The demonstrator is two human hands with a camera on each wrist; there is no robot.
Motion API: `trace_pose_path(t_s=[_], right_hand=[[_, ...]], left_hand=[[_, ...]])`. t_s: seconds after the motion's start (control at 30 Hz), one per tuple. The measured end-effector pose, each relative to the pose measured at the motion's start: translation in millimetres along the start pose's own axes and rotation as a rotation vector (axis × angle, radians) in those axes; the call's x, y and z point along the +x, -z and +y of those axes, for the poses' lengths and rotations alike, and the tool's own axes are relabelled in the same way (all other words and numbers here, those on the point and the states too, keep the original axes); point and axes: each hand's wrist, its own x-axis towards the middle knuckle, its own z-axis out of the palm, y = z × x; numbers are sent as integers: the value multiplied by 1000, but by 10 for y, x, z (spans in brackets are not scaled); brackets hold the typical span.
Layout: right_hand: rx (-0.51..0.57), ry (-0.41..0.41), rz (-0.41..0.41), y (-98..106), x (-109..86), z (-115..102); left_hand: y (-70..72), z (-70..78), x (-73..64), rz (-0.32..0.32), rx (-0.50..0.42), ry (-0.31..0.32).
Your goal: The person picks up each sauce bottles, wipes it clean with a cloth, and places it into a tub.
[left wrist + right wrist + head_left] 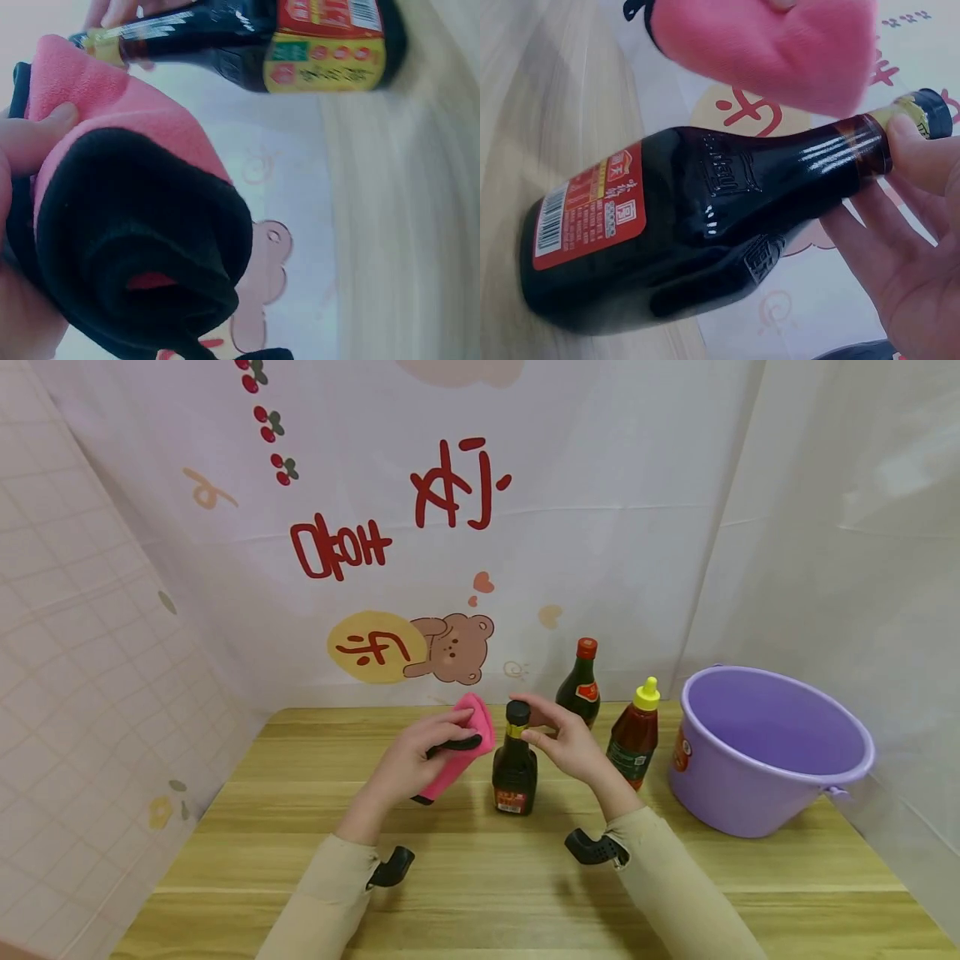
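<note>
A dark soy sauce bottle (514,774) with a black cap, yellow neck band and red label stands upright on the wooden table. My right hand (561,739) holds it at the neck; in the right wrist view the thumb (907,142) presses near the cap and the other fingers reach behind. My left hand (420,753) grips a folded pink cloth (459,758) with black edging, just left of the bottle neck. From the left wrist, the cloth (172,127) shows its rolled black inner side, and the bottle (247,45) lies behind it.
Behind my right hand stands a green bottle (579,689) with a red cap. A red sauce bottle (634,735) with a yellow nozzle is right of it. Farther right sits a purple bucket (738,793). A printed white curtain (600,527) closes off the table's (480,885) back.
</note>
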Motion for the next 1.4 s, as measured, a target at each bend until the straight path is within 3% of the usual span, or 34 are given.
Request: trace_pose_path(t_s=[0.17, 0.4, 1.03, 1.4], right_hand=[[15, -44, -29, 2, 25, -34], [14, -58, -48, 28, 2, -359], [15, -35, -16, -11, -15, -368], [5, -33, -4, -15, -33, -392]], left_hand=[[-15, 73, 101, 29, -2, -74], [-133, 40, 150, 34, 50, -146], [-348, -31, 19, -11, 95, -104], [-375, -99, -107, -98, 97, -100]])
